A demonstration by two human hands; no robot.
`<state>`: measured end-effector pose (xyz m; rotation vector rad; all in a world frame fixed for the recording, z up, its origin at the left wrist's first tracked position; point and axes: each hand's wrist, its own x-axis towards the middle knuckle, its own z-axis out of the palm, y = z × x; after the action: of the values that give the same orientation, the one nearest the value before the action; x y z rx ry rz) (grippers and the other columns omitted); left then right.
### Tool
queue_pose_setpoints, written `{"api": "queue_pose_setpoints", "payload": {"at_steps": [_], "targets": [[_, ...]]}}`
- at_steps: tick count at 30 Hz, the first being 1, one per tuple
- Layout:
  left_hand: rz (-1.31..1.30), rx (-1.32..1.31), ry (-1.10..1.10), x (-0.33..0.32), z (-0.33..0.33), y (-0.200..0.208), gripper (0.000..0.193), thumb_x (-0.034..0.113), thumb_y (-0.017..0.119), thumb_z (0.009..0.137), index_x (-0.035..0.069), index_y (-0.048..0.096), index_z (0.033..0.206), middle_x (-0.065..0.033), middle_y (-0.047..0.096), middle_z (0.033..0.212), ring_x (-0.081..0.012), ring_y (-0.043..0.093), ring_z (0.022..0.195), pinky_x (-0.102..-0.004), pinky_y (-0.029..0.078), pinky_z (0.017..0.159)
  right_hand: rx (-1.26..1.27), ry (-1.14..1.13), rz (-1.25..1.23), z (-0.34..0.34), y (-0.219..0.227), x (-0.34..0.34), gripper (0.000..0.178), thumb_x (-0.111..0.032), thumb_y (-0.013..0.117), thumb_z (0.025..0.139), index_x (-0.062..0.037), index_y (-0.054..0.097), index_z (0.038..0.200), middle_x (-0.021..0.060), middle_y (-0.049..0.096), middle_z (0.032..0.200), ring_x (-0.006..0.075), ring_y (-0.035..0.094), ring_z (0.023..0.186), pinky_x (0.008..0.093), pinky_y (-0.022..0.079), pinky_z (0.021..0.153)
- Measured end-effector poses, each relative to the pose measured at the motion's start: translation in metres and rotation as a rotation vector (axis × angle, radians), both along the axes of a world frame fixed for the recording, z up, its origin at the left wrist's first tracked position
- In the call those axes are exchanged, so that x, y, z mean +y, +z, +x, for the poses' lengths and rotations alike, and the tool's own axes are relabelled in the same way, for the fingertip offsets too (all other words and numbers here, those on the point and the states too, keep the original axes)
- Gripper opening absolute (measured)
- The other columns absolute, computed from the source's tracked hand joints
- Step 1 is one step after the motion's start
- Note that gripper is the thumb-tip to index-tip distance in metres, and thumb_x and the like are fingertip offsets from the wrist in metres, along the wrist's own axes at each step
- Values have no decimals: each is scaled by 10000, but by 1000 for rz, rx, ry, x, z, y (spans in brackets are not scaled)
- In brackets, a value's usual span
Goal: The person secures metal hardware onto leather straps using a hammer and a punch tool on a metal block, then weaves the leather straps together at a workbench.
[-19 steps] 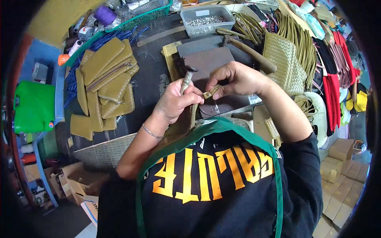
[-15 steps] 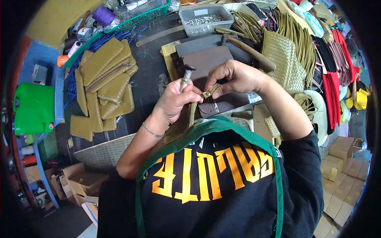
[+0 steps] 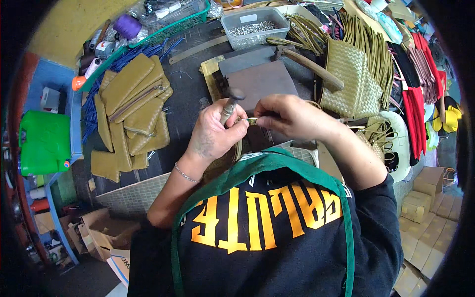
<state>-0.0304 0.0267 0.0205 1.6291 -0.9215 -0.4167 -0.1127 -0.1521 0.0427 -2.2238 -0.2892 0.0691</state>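
Observation:
Over the front of the bench, my left hand (image 3: 210,129) is closed around a short hand tool (image 3: 228,110) with a dark rounded head and a wrapped handle. Its thumb and forefinger also pinch a narrow olive strap (image 3: 238,148), which hangs below the hand. My right hand (image 3: 292,117) is closed in a pinch on the strap's other end, just right of the left fingertips. That end is turned edge-on, so its fitting is hard to make out. Beyond both hands lies a dark brown slab (image 3: 262,81). A wooden-handled hammer (image 3: 314,69) rests to its right.
Olive zippered pouches (image 3: 133,96) are piled at the left. A woven olive panel (image 3: 351,74) and bundled straps (image 3: 368,44) lie at the right. A clear box of small metal fittings (image 3: 255,30) stands at the back, near a green basket (image 3: 173,27). A steel ruler (image 3: 198,48) lies nearby.
The strap end, which showed a round metal fitting face-up, is now turned edge-on. My right hand has rolled over and come lower, and the tool in my left hand has tilted.

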Motion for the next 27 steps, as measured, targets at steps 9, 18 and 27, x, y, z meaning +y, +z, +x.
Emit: {"api": "queue_pose_setpoints", "payload": {"at_steps": [9,18,27], "targets": [[-75,507,-12,-4,5,-16,254,-44,569,712,96,369,639,-74,549,776,-100,502,708,-232,415,668,-182,-41,-139,5,-12,-6,160,-124,553,795,-20,526,913,133,536,779,309,521,807,390,393,726],[-347,674,144,2,14,-30,211,-47,560,690,92,406,650,-95,558,756,-154,534,711,-275,425,700,-288,-430,-173,-15,-32,26,174,-133,621,750,-42,575,891,47,543,752,209,522,641,283,421,581],[-367,673,137,8,14,-26,203,-49,545,697,85,402,643,-86,553,741,-144,524,703,-270,421,709,458,-443,1357,25,-42,36,144,-172,617,800,-40,568,828,11,573,698,78,541,601,189,432,575]]}}
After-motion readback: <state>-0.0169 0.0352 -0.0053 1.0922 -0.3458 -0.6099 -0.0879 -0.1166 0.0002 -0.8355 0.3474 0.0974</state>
